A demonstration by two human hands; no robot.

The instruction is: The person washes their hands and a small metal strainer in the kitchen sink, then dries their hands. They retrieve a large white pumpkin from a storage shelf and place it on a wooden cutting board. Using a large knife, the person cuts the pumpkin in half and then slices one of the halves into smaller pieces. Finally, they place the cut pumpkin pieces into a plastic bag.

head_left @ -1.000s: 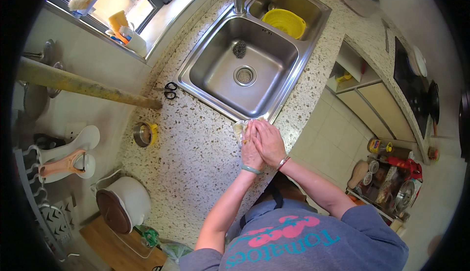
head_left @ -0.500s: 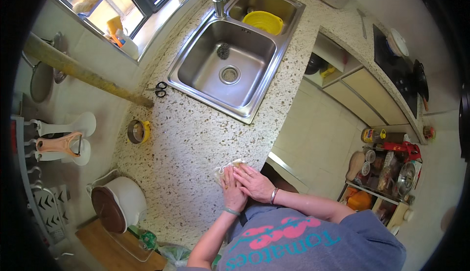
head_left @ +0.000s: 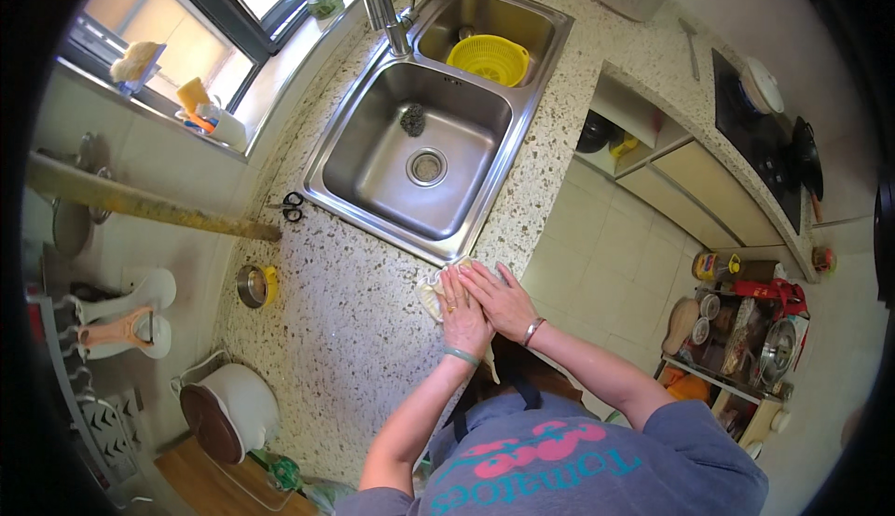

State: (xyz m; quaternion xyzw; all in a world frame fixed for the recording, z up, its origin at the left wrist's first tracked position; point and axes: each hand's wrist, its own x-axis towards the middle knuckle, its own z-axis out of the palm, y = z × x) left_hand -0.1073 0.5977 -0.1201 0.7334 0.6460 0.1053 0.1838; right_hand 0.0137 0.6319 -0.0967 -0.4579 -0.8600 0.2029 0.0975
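Both of my hands press flat on a pale cloth (head_left: 430,296) on the speckled countertop (head_left: 345,330), just below the near corner of the steel sink (head_left: 410,243). My left hand (head_left: 465,320) has its fingers stretched out over the cloth. Beside and partly over it lies my right hand (head_left: 503,305), fingers extended and slightly apart. Much of the cloth is hidden beneath them. A corner of it reaches the sink's rim. Inside the near basin, a dark scouring pad (head_left: 412,120) sits close to the drain (head_left: 427,167).
Scissors (head_left: 293,206) and a yellow-handled cup (head_left: 256,286) stand along the left of the counter. Nearer is a white pot (head_left: 244,409) with a brown lid. A yellow colander (head_left: 488,59) rests in the far basin beneath the faucet's (head_left: 380,3) side. The counter's right edge drops to the floor.
My hands have slid forward and slightly right with the cloth, from the counter's near edge up to the sink's corner. The view has shifted a little.
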